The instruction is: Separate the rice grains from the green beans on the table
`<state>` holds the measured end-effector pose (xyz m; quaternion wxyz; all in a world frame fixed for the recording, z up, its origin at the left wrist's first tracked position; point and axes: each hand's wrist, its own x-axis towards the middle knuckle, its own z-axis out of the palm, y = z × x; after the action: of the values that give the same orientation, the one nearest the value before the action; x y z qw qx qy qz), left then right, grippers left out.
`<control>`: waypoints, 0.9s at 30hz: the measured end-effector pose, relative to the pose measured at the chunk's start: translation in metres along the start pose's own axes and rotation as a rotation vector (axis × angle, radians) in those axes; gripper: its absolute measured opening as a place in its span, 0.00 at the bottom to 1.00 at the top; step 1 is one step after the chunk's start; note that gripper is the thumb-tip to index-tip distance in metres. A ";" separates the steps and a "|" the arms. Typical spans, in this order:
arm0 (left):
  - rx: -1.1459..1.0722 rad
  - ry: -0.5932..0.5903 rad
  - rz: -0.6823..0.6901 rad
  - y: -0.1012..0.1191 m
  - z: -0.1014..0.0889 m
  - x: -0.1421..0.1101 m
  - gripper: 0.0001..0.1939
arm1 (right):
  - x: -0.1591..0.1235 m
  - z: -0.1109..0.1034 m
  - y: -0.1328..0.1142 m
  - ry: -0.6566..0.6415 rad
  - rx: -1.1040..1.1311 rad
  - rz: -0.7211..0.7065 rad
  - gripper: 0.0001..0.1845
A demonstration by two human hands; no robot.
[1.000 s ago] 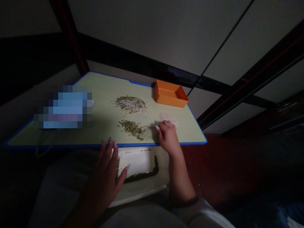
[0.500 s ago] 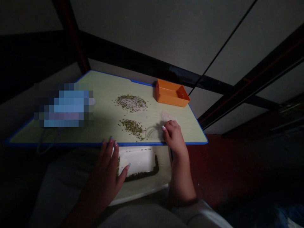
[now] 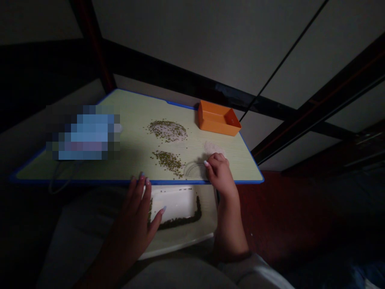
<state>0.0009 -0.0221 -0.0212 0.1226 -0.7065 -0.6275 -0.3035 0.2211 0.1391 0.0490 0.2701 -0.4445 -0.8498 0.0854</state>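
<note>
My right grip (image 3: 220, 171) is clamped on a clear protractor (image 3: 196, 171) at the near edge of the worktop (image 3: 247, 170), just right of green seeds (image 3: 169, 160). Pale grains (image 3: 213, 147) lie beyond it, an orange box (image 3: 218, 125) farther back. My left grip (image 3: 136, 214), fingers spread, partly covers a white tray (image 3: 177, 203).

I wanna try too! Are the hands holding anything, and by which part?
The right hand holds a clear protractor by its right end. The left hand seems to hold nothing.

left hand (image 3: 136, 218), fingers (image 3: 138, 196) extended, thumb (image 3: 155, 224) spread, right hand (image 3: 220, 171) curled in a pinch
</note>
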 end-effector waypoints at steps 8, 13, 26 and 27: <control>0.014 0.005 0.008 -0.001 0.001 -0.001 0.44 | 0.002 0.002 -0.005 -0.016 -0.020 -0.022 0.17; 0.007 0.000 0.010 0.000 0.000 -0.001 0.45 | 0.002 0.003 -0.004 -0.008 -0.044 -0.006 0.16; 0.006 -0.007 0.002 0.001 -0.001 0.000 0.44 | 0.004 0.004 -0.007 -0.024 -0.025 -0.025 0.16; 0.008 -0.007 0.004 0.001 -0.001 0.001 0.44 | 0.003 0.004 -0.007 -0.022 -0.021 -0.024 0.17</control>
<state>0.0012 -0.0222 -0.0200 0.1238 -0.7083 -0.6278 -0.2980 0.2129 0.1383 0.0498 0.2568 -0.4362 -0.8589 0.0782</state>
